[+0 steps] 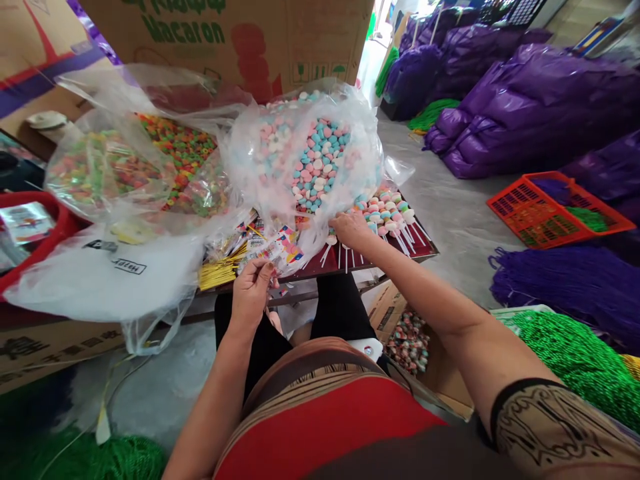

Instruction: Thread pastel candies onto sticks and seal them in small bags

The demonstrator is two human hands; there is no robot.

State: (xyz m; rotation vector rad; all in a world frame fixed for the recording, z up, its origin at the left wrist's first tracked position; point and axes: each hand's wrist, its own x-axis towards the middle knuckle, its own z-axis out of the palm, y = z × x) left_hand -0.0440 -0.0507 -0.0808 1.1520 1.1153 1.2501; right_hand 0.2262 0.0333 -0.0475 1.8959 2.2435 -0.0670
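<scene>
My left hand (254,290) is closed in a pinch at the near edge of the table; what sits between its fingertips is too small to make out. Just beyond it lie clear printed packets (285,247) and a bunch of gold twist ties (220,272). My right hand (351,228) reaches over the dark red tabletop (423,248), fingers curled down among marshmallow lollipops (387,212) on white sticks. Its fingertips are partly hidden. Behind it slumps a big clear bag of pink, blue and white candies (320,163).
Bags of colourful ring-shaped candy (187,150) and a white plastic bag (115,267) lie left, beside a red basin (65,220). A Macaron carton (300,40) stands behind. On the floor are an open box of wrapped sweets (410,341), an orange crate (520,217) and purple bundles (540,107).
</scene>
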